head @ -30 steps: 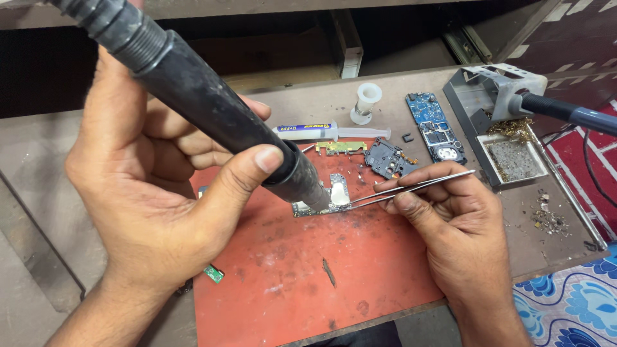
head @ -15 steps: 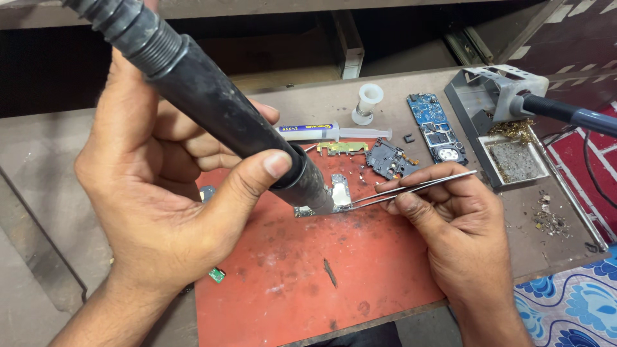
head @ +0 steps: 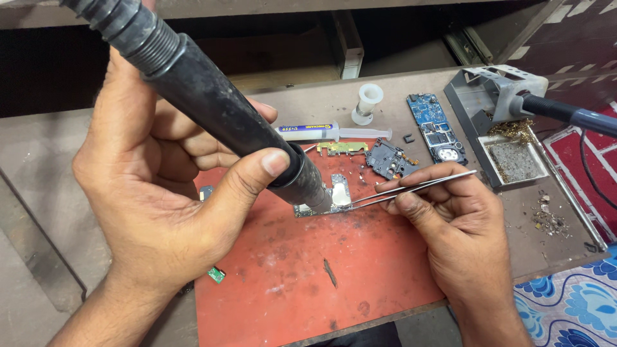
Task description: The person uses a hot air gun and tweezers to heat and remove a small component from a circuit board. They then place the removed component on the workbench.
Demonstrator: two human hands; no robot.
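Two hands (head: 160,193), one tweezers (head: 418,189)

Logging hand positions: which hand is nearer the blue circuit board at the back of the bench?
Right. The right hand, holding tweezers, sits just below the blue board; the left hand, gripping the hot-air handle, is far left.
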